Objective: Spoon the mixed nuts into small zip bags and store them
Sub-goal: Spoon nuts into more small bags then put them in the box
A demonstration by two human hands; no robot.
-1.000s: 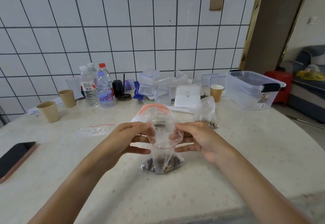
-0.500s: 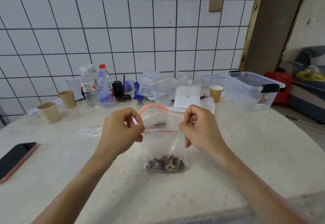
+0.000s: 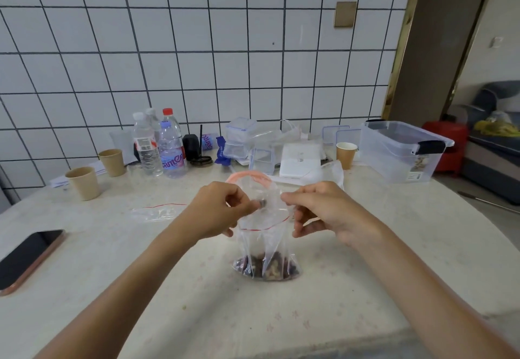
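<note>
Counts: 2 hands, left hand [image 3: 222, 209] and right hand [image 3: 323, 212]; 1 filled zip bag [image 3: 264, 249] of nuts [image 3: 267, 267]; 1 empty zip bag [image 3: 157, 212] flat on table; 3 paper cups [image 3: 83, 182] [image 3: 112, 162] [image 3: 346, 155]; 3 water bottles [image 3: 171, 150]; 1 phone [image 3: 26, 257]; 1 large clear storage bin [image 3: 402, 150]; small clear lidded boxes, at least 3, exact count unclear.

Above the middle of the table [image 3: 365, 246] the left hand [image 3: 216, 212] and right hand [image 3: 326, 212] pinch the top of a clear zip bag [image 3: 264, 234] with a red seal line; mixed nuts [image 3: 267, 267] sit at its bottom, resting on the tabletop; a phone [image 3: 26, 257] lies near the left edge; paper cups [image 3: 83, 182], water bottles [image 3: 168, 147] and a clear storage bin [image 3: 402, 150] stand along the far edge.
</note>
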